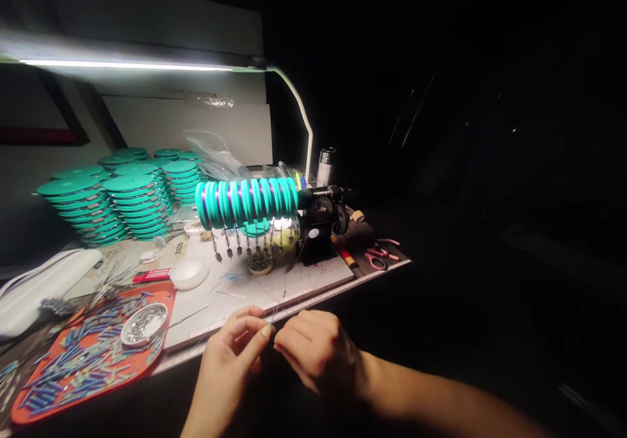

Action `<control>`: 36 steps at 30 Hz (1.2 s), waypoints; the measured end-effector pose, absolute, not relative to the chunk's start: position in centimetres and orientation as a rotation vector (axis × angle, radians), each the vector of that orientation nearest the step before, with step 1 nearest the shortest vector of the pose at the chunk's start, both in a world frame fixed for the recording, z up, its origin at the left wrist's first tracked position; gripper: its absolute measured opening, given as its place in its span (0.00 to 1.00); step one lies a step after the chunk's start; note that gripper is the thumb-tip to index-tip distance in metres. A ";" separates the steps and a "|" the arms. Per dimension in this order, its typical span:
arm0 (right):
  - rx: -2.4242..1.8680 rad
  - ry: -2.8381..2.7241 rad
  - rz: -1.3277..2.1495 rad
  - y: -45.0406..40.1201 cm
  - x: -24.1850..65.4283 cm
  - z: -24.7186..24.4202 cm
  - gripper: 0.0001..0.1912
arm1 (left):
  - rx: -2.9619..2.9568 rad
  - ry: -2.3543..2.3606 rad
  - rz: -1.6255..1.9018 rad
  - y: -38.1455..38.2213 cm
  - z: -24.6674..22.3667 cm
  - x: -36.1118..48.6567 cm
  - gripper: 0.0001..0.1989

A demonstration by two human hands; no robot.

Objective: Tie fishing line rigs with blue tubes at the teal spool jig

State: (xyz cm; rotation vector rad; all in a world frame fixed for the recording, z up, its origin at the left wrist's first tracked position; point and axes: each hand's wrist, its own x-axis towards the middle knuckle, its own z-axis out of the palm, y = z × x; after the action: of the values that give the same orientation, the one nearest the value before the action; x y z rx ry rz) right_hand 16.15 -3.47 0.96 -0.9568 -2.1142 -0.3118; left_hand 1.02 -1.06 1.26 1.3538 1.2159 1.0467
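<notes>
My left hand point(238, 353) is at the table's front edge, thumb and forefinger pinched on a thin line point(275, 309) that rises toward the spools. Close beside it, my right hand point(318, 353) is closed with its back up; whatever its fingers hold is hidden. Beyond both hands, a row of teal spools point(247, 202) wound with purple line sits on the horizontal shaft of a black winding machine point(318, 229). Small dark pieces point(239, 251) dangle on short lines below the spools. Under them stands a small round dish point(260, 265) of tiny dark parts.
Stacked teal discs point(134, 206) fill the back left. An orange tray point(164, 307) of small tubes holds a white bowl point(144, 324) of metal bits. A white round container point(189, 275) is nearby. Pink scissors point(377, 260) lie at the right edge. A lit lamp point(127, 66) hangs overhead.
</notes>
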 end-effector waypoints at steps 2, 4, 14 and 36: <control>-0.964 -2.216 -0.336 -3.6 16.0 1.9 0.16 | 1.847 1.226 1.171 -1.1 0.5 0.7 0.05; -0.992 -2.321 -0.167 -2.8 15.8 3.9 0.11 | 2.320 1.225 1.342 -1.2 -0.1 0.5 0.05; -1.115 -2.392 1.034 5.9 12.6 10.3 0.04 | 2.334 1.145 1.484 -0.7 -0.2 -0.2 0.06; -0.775 -1.933 1.243 2.5 14.9 7.4 0.05 | 2.331 1.294 1.549 -1.3 0.3 0.4 0.09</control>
State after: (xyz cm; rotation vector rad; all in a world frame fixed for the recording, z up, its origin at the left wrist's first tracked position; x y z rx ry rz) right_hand 14.87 2.52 7.40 -0.7751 -1.9332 1.2433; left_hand 0.36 -1.32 0.31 2.3306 1.2943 1.5491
